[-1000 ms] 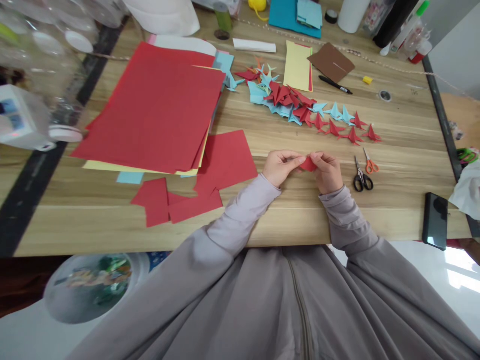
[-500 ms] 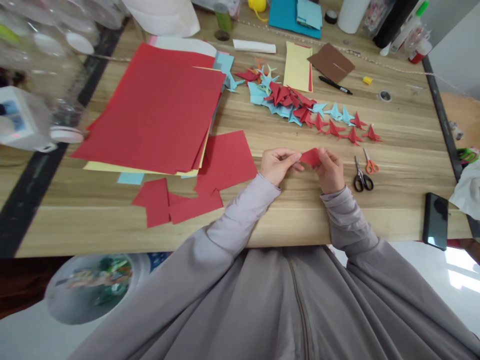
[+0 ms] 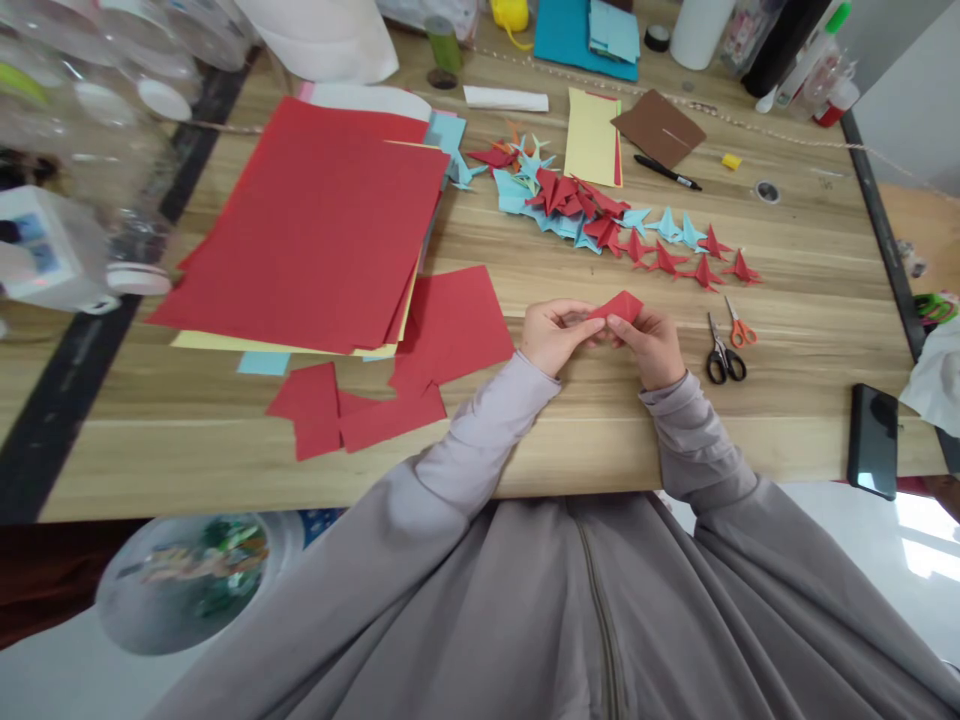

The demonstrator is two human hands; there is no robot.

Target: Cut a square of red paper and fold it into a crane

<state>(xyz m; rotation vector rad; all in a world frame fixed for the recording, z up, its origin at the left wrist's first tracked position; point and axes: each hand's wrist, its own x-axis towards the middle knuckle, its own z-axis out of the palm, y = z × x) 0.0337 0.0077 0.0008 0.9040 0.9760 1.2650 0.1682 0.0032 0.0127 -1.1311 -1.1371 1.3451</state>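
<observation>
Between my hands, just above the wooden table [image 3: 585, 440], is a small folded piece of red paper [image 3: 621, 303]. My left hand [image 3: 559, 333] pinches its left corner between thumb and fingers. With the thumb on its lower edge, my right hand [image 3: 651, 342] grips it from the right. Beyond the hands lie several folded paper cranes, red ones [image 3: 666, 259] and light blue ones [image 3: 666, 225], in rows and a heap. To the right of my right hand rest black-handled scissors [image 3: 724, 362] and smaller orange-handled scissors [image 3: 742, 331].
On the left lies a stack of large red sheets [image 3: 307, 230], with cut red pieces [image 3: 394, 415] in front. A phone [image 3: 874, 440] lies near the right edge. Farther back are a pen [image 3: 667, 172], brown paper [image 3: 660, 128] and yellow paper [image 3: 592, 138]. A bin [image 3: 187, 590] stands below the table.
The red paper has turned and tilted upward between my hands. My right thumb has moved left along its lower edge, bringing the fingers of both hands closer together.
</observation>
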